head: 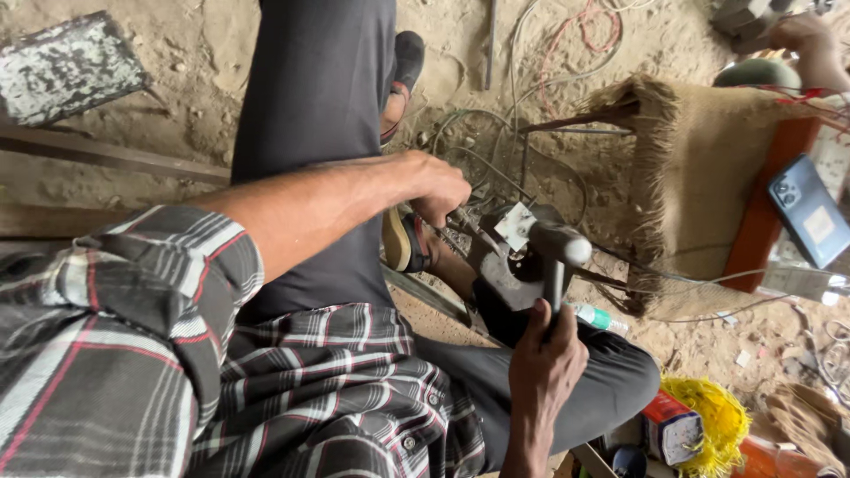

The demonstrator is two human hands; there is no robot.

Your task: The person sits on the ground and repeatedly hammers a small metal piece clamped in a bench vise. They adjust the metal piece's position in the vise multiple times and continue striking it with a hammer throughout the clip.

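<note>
Right hand (542, 358) clenched round upright grey steel hammer (556, 252), head pointing left-right; left hand (438, 186) pinching thin grey wire (496, 173).

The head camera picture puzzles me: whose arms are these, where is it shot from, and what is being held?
No machine here. A person sitting on a sandy floor wears the camera on the head, so you look down along their own arms. The right hand grips a hammer by its handle, head up. The left hand pinches wire against a dark metal block by the sandalled foot. Around lie loose wires, a burlap-covered seat, a phone and yellow fibre. The hand at top right is someone else's.
</note>
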